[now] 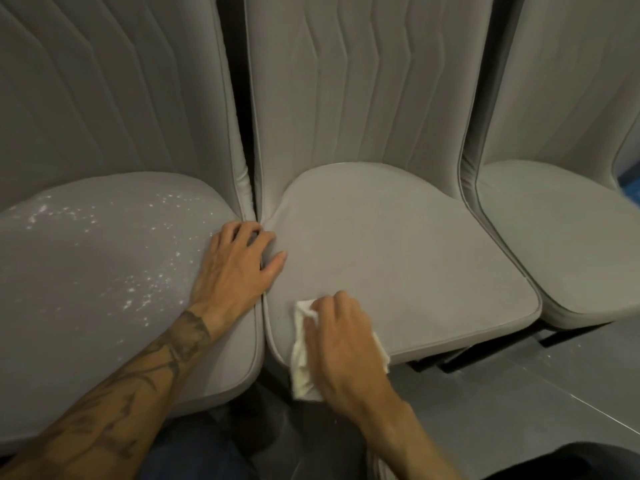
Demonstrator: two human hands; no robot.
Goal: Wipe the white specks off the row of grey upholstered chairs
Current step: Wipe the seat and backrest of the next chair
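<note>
Three grey upholstered chairs stand side by side. The left chair's seat (86, 271) carries scattered white specks (149, 285). I see no specks on the middle chair's seat (398, 244). My left hand (235, 268) rests with spread fingers across the gap between the left and middle seats. My right hand (343, 337) grips a white cloth (301, 362) and presses it on the front left corner of the middle seat. Part of the cloth hangs over the seat's front edge.
The right chair's seat (571, 244) shows no specks. Tall quilted backrests (363, 84) rise behind the seats. Grey floor (519, 393) lies to the lower right, with dark chair legs (436, 362) under the middle seat. My dark trouser leg (194, 455) is at the bottom.
</note>
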